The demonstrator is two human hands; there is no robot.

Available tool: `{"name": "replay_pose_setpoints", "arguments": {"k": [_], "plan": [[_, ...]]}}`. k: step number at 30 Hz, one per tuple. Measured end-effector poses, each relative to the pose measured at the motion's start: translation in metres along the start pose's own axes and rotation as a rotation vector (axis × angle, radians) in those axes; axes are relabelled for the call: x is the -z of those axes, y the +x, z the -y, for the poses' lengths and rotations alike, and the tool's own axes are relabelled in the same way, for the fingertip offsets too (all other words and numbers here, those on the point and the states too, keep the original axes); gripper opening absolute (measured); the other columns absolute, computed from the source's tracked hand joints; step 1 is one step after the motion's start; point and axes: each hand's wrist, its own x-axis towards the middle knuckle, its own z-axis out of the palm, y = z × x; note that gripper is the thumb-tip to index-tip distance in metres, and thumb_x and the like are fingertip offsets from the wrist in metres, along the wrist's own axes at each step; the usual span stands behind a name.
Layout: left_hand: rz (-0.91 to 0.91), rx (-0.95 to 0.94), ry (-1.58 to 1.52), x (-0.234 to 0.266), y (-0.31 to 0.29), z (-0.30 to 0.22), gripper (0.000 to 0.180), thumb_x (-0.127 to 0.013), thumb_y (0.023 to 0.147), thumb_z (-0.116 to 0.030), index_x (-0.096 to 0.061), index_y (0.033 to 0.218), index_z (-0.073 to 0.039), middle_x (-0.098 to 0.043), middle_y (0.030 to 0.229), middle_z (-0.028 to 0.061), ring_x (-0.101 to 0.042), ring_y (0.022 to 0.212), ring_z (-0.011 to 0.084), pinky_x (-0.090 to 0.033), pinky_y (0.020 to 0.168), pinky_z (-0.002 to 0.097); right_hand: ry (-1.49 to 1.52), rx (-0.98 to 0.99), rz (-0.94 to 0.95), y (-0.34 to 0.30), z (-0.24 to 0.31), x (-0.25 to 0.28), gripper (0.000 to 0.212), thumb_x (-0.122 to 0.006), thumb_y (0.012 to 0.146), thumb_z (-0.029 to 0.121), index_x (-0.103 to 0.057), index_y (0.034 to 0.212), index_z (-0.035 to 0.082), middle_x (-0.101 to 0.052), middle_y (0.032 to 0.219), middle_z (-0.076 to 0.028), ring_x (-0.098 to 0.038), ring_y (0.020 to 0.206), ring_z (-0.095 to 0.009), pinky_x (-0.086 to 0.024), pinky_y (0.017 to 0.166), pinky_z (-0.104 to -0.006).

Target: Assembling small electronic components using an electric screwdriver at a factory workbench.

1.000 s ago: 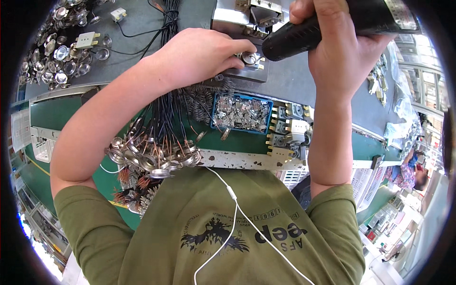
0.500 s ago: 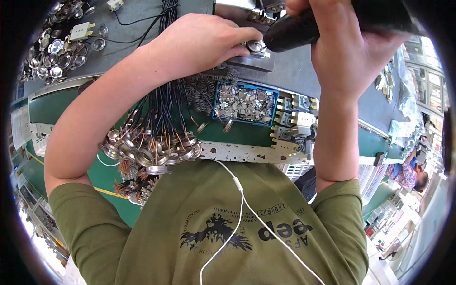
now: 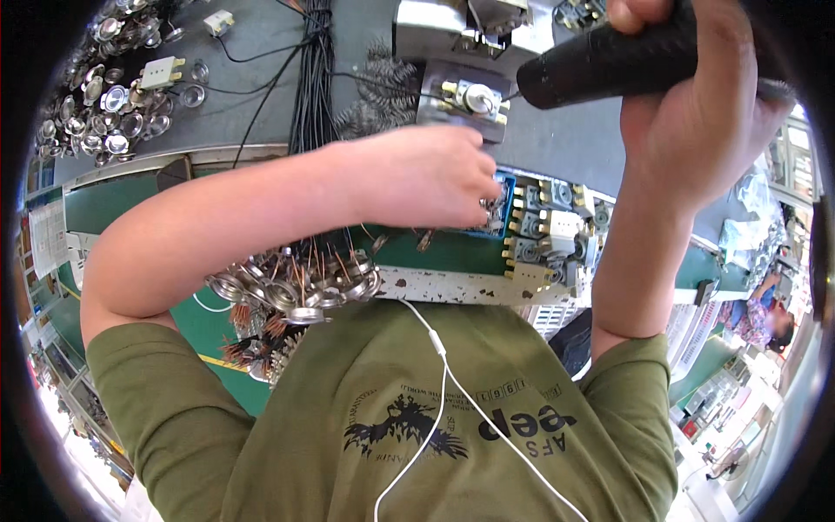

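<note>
My right hand (image 3: 696, 113) is closed round a thick black tool (image 3: 600, 70), which looks like a power screwdriver. Its narrow end points left, toward a small switch-like part with a round metal cap (image 3: 478, 98) and brass terminals. That part sits on a metal fixture (image 3: 444, 116), with a black wire running to it. My left hand (image 3: 444, 174) is over the blue tray (image 3: 507, 204) of small metal clips, covering most of it. Its fingers curl downward and are smeared by motion, so whether they hold a clip is hidden.
Metal caps and rings (image 3: 113, 100) are heaped at the far left, near a white terminal block (image 3: 159, 73). A bundle of black wires (image 3: 315, 96) crosses the bench, its metal cups (image 3: 304, 287) hanging by the front ledge. Assembled switches (image 3: 557, 226) stand right of the tray.
My left hand has left the capped part on the fixture and come nearer, over the blue tray. My right hand has shifted right with the black tool, away from the part.
</note>
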Motion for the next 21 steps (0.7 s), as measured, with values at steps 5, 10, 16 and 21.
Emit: {"name": "replay_pose_setpoints", "arguments": {"k": [5,10,16,21], "plan": [[-0.021,-0.055,0.037,0.001,0.005,0.0,0.005,-0.065,0.086,-0.02,-0.069,0.084,-0.017,-0.068,0.087,-0.0039,-0.068,0.093,0.0155,-0.049,0.078,0.0318,0.014,0.212,-0.047,0.031,0.011,0.0,0.039,-0.071,0.097,0.025,-0.067,0.12,-0.006,-0.064,0.076,-0.01,-0.058,0.055,-0.014,-0.05,0.054,-0.0271],[-0.005,-0.001,-0.149,0.003,0.001,0.001,0.007,-0.065,0.086,-0.016,-0.069,0.089,-0.01,-0.07,0.088,0.0027,-0.07,0.093,0.0232,-0.053,0.078,0.0382,0.036,0.127,-0.249,0.011,0.024,-0.011,0.034,-0.067,0.1,0.018,-0.061,0.123,-0.007,-0.064,0.085,-0.01,-0.057,0.055,-0.013,-0.051,0.054,-0.0272],[-0.018,0.034,-0.352,0.01,0.003,0.006,0.015,-0.065,0.084,-0.008,-0.068,0.098,-0.004,-0.071,0.096,0.0129,-0.071,0.096,0.0338,-0.058,0.082,0.0464,-0.018,0.044,-0.371,0.017,0.002,-0.021,0.018,-0.068,0.099,0.009,-0.06,0.109,-0.005,-0.063,0.076,-0.01,-0.058,0.055,-0.014,-0.051,0.052,-0.0287],[-0.063,0.026,-0.343,0.008,-0.001,0.006,0.014,-0.065,0.084,-0.01,-0.066,0.097,-0.006,-0.067,0.094,0.0088,-0.068,0.096,0.029,-0.055,0.083,0.0425,0.007,0.071,-0.367,0.019,-0.009,-0.02,0.016,-0.068,0.099,0.009,-0.062,0.105,-0.004,-0.064,0.077,-0.009,-0.06,0.056,-0.015,-0.051,0.054,-0.0276]]}}
